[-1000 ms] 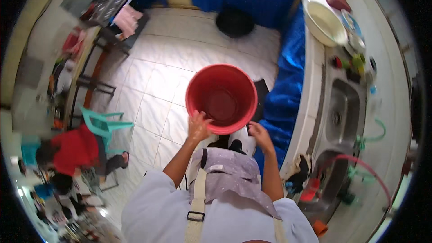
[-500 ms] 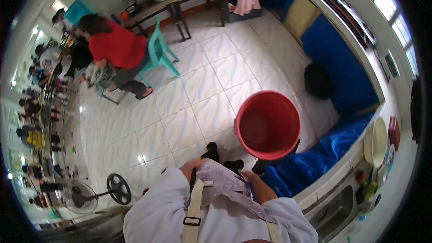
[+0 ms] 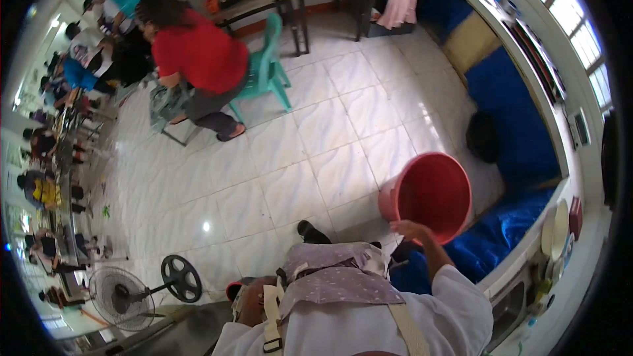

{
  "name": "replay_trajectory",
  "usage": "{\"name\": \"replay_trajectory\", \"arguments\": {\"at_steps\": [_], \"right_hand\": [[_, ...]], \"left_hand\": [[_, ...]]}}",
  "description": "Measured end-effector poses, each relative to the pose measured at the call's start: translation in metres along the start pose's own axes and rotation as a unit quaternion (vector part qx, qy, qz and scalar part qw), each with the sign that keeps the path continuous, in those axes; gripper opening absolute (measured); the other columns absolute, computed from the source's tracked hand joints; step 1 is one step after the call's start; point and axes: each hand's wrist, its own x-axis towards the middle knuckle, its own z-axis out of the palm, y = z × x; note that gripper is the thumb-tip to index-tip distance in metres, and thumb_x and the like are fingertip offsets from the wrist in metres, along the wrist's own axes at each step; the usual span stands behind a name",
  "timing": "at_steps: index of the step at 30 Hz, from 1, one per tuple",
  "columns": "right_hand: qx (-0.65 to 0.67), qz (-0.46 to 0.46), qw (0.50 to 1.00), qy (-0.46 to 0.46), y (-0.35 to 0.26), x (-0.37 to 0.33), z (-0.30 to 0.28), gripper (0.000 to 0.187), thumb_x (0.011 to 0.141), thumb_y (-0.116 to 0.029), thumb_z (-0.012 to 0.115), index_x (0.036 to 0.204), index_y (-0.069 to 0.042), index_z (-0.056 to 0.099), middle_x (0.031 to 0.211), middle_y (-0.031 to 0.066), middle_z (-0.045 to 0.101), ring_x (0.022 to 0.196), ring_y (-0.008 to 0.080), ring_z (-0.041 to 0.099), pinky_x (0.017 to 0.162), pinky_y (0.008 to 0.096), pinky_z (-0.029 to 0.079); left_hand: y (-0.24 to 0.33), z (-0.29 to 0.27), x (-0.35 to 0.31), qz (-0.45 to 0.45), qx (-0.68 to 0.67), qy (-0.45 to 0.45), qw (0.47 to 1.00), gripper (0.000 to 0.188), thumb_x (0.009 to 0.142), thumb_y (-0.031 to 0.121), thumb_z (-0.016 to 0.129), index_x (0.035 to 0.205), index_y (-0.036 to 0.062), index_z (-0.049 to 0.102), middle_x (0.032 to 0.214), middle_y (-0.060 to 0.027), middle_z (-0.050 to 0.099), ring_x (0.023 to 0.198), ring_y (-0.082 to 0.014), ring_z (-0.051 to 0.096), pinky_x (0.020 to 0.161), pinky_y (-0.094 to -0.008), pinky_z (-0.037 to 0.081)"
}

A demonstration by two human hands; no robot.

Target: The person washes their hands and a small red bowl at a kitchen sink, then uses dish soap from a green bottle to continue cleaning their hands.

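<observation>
My right hand [image 3: 413, 230] is stretched out over the near side of a large red bucket [image 3: 390, 199], its fingers extended and nothing seen in them. Whether it touches the rim, I cannot tell. The bucket stands on the tiled floor, and its inside looks bare. My left forearm [image 3: 252, 304] hangs low at my side, next to a cream strap [image 3: 271, 320]; the fingers of that hand are hidden. A lilac apron [image 3: 349, 285] with small pale marks covers my front.
A person in a red top [image 3: 201, 53] is by a green plastic chair [image 3: 264, 72]. A standing fan [image 3: 120, 296] is at the lower left. Blue cloth [image 3: 511, 221] hangs below the sink counter [image 3: 511, 296] on the right. A dark round bin [image 3: 483, 137] stands farther off.
My right hand has left the apron front and reached right to the bucket. My left hand has drawn back from the apron to my side. The view has shifted left.
</observation>
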Motion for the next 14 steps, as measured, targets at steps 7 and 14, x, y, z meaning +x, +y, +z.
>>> {"name": "replay_trajectory", "arguments": {"at_steps": [7,14], "right_hand": [[0.167,0.179,0.951,0.189,-0.182,0.130,-0.133,0.048,0.081,-0.026,0.060,0.124,-0.007,0.050,0.119,0.0128,0.055,0.107,0.0279,0.053,0.091,0.0383,0.045],[0.046,0.367,0.928,-0.048,-0.122,0.244,0.043,0.047,0.080,-0.025,0.061,0.122,-0.006,0.051,0.116,0.0131,0.056,0.105,0.0283,0.054,0.090,0.0383,0.045]], "left_hand": [[0.074,-0.227,-0.075,0.279,-0.567,-0.069,0.772,0.042,0.093,0.035,0.039,0.128,0.0140,0.048,0.135,-0.0115,0.044,0.128,-0.0257,0.038,0.104,-0.0443,0.030],[-0.018,-0.127,-0.019,-0.334,-0.004,0.213,0.918,0.037,0.075,0.035,0.057,0.102,0.0092,0.059,0.132,-0.0163,0.043,0.121,-0.0339,0.042,0.103,-0.0554,0.021]]}}
